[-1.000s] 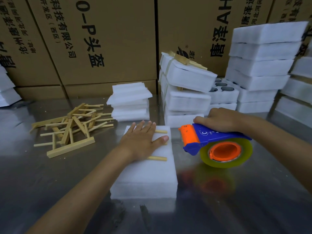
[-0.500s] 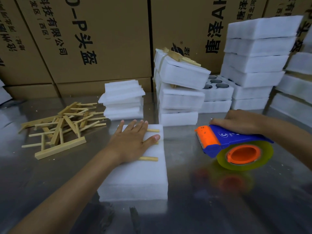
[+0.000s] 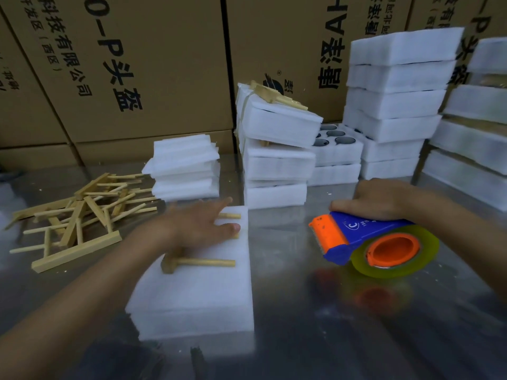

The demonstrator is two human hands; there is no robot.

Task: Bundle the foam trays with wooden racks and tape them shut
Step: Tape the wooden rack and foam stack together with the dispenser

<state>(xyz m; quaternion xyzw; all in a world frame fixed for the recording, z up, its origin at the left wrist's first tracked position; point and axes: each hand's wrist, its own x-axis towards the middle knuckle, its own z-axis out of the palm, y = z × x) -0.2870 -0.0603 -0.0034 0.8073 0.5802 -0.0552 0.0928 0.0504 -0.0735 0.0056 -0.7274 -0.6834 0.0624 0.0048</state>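
A white foam tray (image 3: pixel 197 294) lies flat on the steel table in front of me. A wooden rack (image 3: pixel 203 261) lies across its top, its pegs pointing right. My left hand (image 3: pixel 200 226), blurred, lies flat with straight fingers on the rack at the tray's far end. My right hand (image 3: pixel 378 200) grips the top of a blue and orange tape dispenser (image 3: pixel 365 242) with a yellowish tape roll, held to the right of the tray, its orange blade end facing the tray.
A heap of loose wooden racks (image 3: pixel 76 212) lies at the left. Behind the tray stand thin foam sheets (image 3: pixel 183 168), taped foam bundles (image 3: pixel 277 149), and tall foam tray stacks (image 3: pixel 397 100). Cardboard boxes (image 3: pixel 137 64) wall the back.
My left hand has slid toward the tray's far end, uncovering more of the rack. The dispenser has stayed to the right of the tray, having earlier drawn away from it.
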